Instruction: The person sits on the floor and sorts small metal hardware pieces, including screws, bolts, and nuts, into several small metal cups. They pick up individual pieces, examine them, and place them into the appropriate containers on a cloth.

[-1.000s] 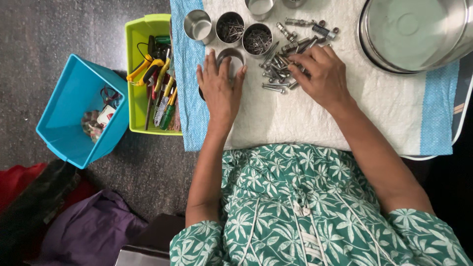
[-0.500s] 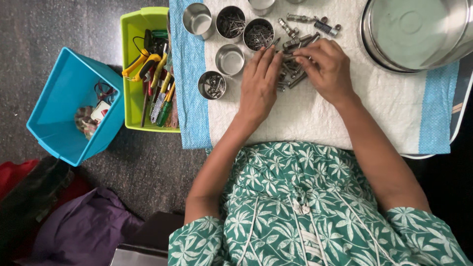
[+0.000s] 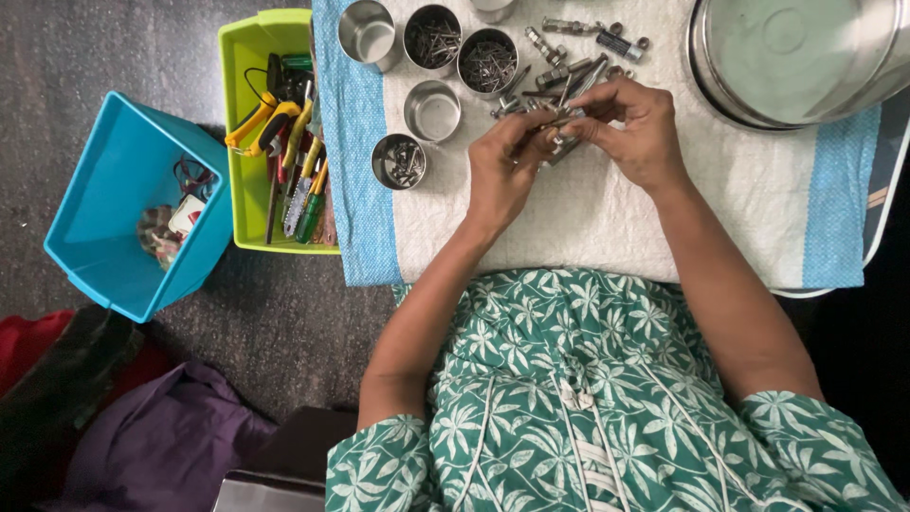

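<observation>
My left hand (image 3: 502, 166) and my right hand (image 3: 637, 128) meet over the loose heap of grey steel bolts and screws (image 3: 559, 76) on the white quilted cloth with blue borders (image 3: 588, 218). The fingertips of both hands are pinched together on one short metal bolt (image 3: 559, 133), lifted just above the near edge of the heap, probably so I can look at it or turn it; it is too small to say more.

Just left of the heap stand small round steel cups. Two cups hold dark thin nails (image 3: 488, 59), one empty cup (image 3: 433, 109) sits nearer me, and one cup with a few screws (image 3: 399, 161) sits nearest the cloth's left border, as if sorted by kind. Right of the heap lies a big shiny steel basin (image 3: 796, 57). Further left of the heap, off the cloth, a lime green plastic bin (image 3: 248, 57) holds pliers and screwdrivers, and beyond it sits a bright blue plastic bin (image 3: 114, 199).
</observation>
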